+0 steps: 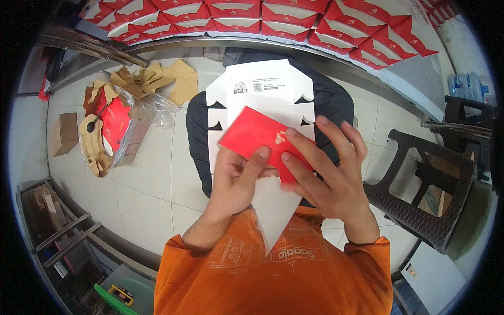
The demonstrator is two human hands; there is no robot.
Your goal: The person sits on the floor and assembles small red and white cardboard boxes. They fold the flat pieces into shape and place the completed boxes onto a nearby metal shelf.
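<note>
A partly folded red and white paper box [257,128] is held over my lap, with a small pale print on its red face. My left hand [233,176] is closed on its lower left side, thumb on top of the red panel. My right hand [338,178] has its fingers spread, some tips touching the red panel and a narrow red flap. A pale triangular part [273,210] hangs below, pointing toward my orange shirt. Under the box, a flat white die-cut box blank [273,79] with dark print lies across my legs.
Rows of red and white folded boxes [236,26] line the table ahead. At left, a torn plastic-wrapped pack [115,123] holds red sheets, beside brown paper [181,79] and a small carton [65,134]. A dark plastic stool [451,178] stands at right, near water bottles [467,86].
</note>
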